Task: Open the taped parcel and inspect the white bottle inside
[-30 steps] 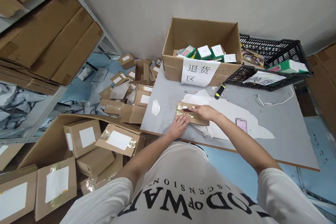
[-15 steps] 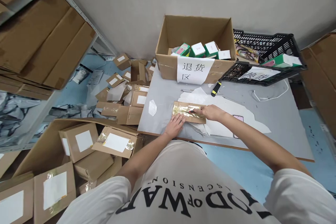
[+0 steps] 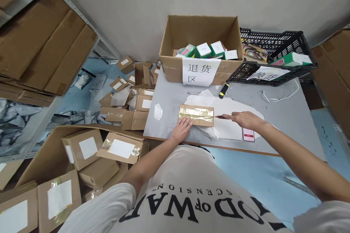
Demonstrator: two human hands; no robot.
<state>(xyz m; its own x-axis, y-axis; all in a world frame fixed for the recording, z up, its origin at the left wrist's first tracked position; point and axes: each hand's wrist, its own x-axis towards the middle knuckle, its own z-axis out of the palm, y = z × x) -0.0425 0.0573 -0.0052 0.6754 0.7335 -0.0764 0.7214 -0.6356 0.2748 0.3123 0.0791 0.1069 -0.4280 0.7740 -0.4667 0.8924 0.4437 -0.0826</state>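
Note:
A small cardboard box (image 3: 197, 111) lies flat on the table, shiny tape running along its top. Flat over its near left corner rest the fingers of my left hand (image 3: 182, 130), stretched out and pressing on it. My right hand (image 3: 243, 119) is closed around a utility knife (image 3: 220, 117) with a red and black handle. Its thin tip points left, at the box's right end. White backing paper (image 3: 229, 127) lies under and beside the box. A phone (image 3: 248, 135) with a lit screen lies just below my right hand.
Behind stand a large carton (image 3: 172, 69) holding green-and-white boxes and a black crate (image 3: 290, 36). A black-and-yellow tool (image 3: 224, 90) and white cable (image 3: 281, 99) lie on the table (image 3: 295, 127). To the left are a big carton of parcels (image 3: 90, 126) and a shelf (image 3: 51, 113).
My right hand has drawn the knife rightward along the box to its right end, uncovering the taped top and moving off the phone. The left hand stays on the box.

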